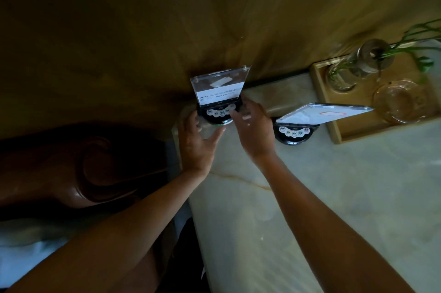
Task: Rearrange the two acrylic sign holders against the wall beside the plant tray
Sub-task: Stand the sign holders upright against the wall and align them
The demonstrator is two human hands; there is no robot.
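Here, both hands' fingers are loosely cupping the left holder (218,94) by the wall (143,30); the right holder (310,121) is waiting beside the tray (334,125).

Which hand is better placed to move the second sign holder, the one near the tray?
Probably the right hand: it lies beside that sign holder, while the left hand is farther away.

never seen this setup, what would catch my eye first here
Two bare hands, left hand and right hand, close around the black base of the left sign holder by the wall. The second sign holder stands just right of it, beside the wooden plant tray holding a glass vase.
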